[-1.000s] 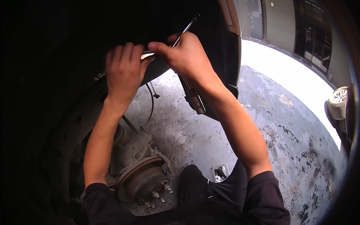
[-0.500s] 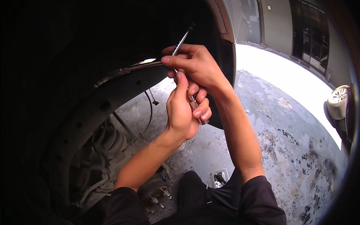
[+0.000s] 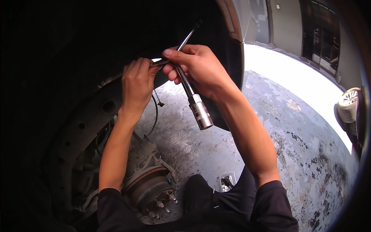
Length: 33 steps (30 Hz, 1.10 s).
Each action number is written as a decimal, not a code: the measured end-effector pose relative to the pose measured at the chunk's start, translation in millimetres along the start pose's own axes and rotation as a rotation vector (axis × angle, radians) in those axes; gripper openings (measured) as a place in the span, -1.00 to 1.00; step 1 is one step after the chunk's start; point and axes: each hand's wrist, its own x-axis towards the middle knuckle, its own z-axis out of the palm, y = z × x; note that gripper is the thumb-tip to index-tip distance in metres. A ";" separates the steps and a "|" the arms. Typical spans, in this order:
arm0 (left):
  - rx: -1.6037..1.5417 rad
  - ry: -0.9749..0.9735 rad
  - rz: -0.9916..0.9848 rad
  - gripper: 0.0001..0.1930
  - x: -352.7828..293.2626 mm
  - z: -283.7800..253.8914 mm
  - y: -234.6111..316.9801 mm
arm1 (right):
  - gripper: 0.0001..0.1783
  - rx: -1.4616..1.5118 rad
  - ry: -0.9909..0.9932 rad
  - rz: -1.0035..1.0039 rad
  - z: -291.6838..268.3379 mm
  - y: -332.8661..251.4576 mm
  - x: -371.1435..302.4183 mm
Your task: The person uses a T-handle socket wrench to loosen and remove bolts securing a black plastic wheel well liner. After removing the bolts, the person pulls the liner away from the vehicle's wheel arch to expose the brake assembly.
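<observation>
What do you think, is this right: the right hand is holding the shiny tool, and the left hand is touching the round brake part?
Not quite. The head view shows the left hand gripping the thin metal rod, apart from the round brake part. The right hand does hold the shiny tool.

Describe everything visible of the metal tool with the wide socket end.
The metal tool has a shiny, wide cylindrical socket end on a slim, darker shaft, slanting down to the right, its lower end free. The right hand grips it higher up. Above that hand a bright, slim rod rises rightward to a dark tip; a second rod runs left into the left hand. The right hand hides where they meet, so whether all are one piece cannot be told.
</observation>
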 end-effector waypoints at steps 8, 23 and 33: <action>-2.126 -0.169 -0.846 -0.58 -25.5 30.5 95.3 | -0.55 -0.437 -0.074 -0.113 -10.9 19.4 17.0; -0.322 -0.261 -0.070 -0.77 35.3 -71.4 27.0 | -0.66 0.303 0.535 -0.013 42.2 10.6 17.2; -0.710 -0.326 -0.354 -0.67 57.0 -30.6 -11.0 | -0.55 0.234 0.183 -0.191 4.7 32.6 13.7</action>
